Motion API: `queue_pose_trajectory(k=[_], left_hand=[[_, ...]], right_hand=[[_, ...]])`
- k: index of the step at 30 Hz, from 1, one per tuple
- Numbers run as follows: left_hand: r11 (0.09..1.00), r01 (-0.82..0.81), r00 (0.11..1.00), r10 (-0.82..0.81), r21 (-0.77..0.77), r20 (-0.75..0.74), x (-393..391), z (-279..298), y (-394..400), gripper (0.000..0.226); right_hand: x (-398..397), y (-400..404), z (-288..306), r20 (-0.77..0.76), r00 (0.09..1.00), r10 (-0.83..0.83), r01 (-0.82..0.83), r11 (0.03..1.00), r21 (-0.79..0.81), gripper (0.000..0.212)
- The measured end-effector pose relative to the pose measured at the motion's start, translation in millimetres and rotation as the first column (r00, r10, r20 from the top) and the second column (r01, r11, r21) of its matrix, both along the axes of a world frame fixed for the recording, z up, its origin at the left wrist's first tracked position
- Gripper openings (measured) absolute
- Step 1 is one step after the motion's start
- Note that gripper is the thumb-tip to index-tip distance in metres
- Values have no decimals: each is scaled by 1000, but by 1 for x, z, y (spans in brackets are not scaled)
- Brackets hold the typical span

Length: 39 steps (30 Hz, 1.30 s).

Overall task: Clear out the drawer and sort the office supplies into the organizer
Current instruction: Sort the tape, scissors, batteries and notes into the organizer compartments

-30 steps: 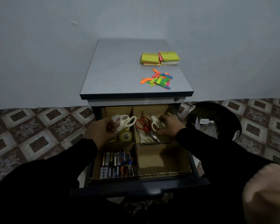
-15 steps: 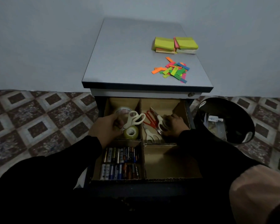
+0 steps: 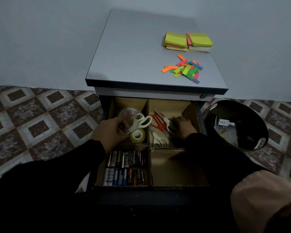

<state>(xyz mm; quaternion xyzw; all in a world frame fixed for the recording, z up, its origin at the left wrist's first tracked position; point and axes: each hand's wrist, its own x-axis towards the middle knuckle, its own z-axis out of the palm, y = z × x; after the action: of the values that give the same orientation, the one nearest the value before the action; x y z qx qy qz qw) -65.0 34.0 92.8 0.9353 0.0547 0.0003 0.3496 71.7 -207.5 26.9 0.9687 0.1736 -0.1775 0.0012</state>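
Over the drawer [image 3: 198, 115], left hand [image 3: 110, 132] still grips cream scissors [image 3: 139, 122]; right hand [image 3: 183, 127] stays on another pair.

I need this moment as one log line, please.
left hand: holds white scissors | right hand: on scissors, back-right compartment | batteries: front-left | front-right: empty

Organizer [image 3: 175, 169] looks like raw matt cardboard, bin [image 3: 233, 145] is glossy black plastic, cabinet top [image 3: 133, 56] smooth matt laminate.

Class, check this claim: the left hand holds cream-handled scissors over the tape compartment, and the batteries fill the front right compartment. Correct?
Not quite. The head view shows the batteries in the front left compartment; the front right one holds none. The left hand does hold the cream-handled scissors above the tape.
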Motion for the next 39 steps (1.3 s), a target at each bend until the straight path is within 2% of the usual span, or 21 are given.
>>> queue_pose_trajectory(k=[5,14,17,20,24,28,30,35,39], left_hand=[[1000,5,1000,-5,-3,5,-2,4,-2,17],[1000,-3,1000,3,-19,4,-4,9,-1,18],[1000,1,1000,-1,-31,12,-3,11,-5,25],[998,-2,1000,3,-57,16,-2,13,-12,20],[998,3,1000,-2,-65,23,-1,17,-27,18],[999,32,998,-31,-21,56,-2,21,-42,22],[998,43,997,-45,39,59,-3,22,-47,21],[985,77,992,-91,157,83,-7,33,-53,18],[959,124,982,-155,254,105,-12,46,-59,10]], right_hand=[[1,2,-3,25,999,-32,33,999,-40,48],[0,4,0,24,989,-147,147,989,16,42],[-7,4,7,6,977,-214,210,964,165,39],[-20,2,20,-83,953,-292,299,853,428,40],[-38,3,52,-233,946,-225,322,718,617,53],[-56,6,83,-189,972,-137,232,643,730,43],[-64,6,94,-113,989,-96,148,655,741,39],[-75,-2,108,53,999,-1,-33,759,650,32],[-76,-7,114,179,979,95,-170,863,475,31]])
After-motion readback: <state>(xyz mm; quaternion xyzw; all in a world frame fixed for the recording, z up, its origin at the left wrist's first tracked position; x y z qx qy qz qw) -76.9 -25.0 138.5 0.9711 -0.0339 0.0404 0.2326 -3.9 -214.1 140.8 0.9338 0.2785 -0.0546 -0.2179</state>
